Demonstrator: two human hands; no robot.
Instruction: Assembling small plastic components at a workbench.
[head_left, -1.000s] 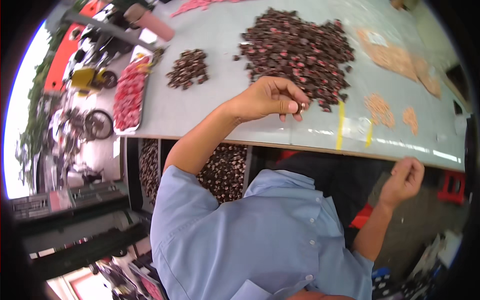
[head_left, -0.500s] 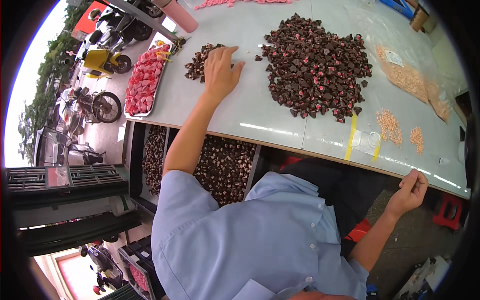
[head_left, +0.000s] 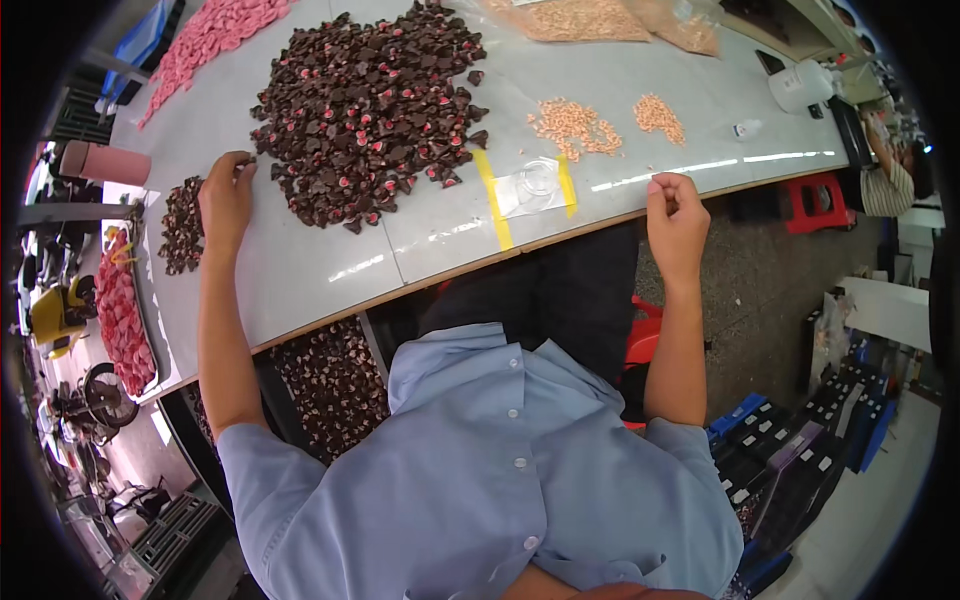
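My left hand [head_left: 226, 203] is over the table's left side, its bent fingers and thumb slightly apart, and nothing shows between them. It is beside a small pile of dark brown pieces [head_left: 181, 228] and left of a large heap of dark, chunky pieces with pink-red centres [head_left: 365, 110]. My right hand [head_left: 680, 222] is closed at the table's front edge, thumb against curled fingers; whatever they hold, if anything, is hidden. Beyond it lie two small piles of pale, tan, grain-like pellets [head_left: 577, 128] [head_left: 658, 118]. A clear round piece [head_left: 538, 180] sits between yellow tape strips.
A tray of pink-red pieces [head_left: 122, 320] and a pink cylinder [head_left: 105, 163] are at the left. Bags of tan pellets [head_left: 585, 20] lie at the back. Below the table edge is a drawer-like bin of dark pieces [head_left: 330, 385]. A red stool [head_left: 815, 203] stands right.
The view has swung to the right. My left hand's fingers have drawn closer together beside the small dark pile. My right hand stays closed, now nearer the pellet piles.
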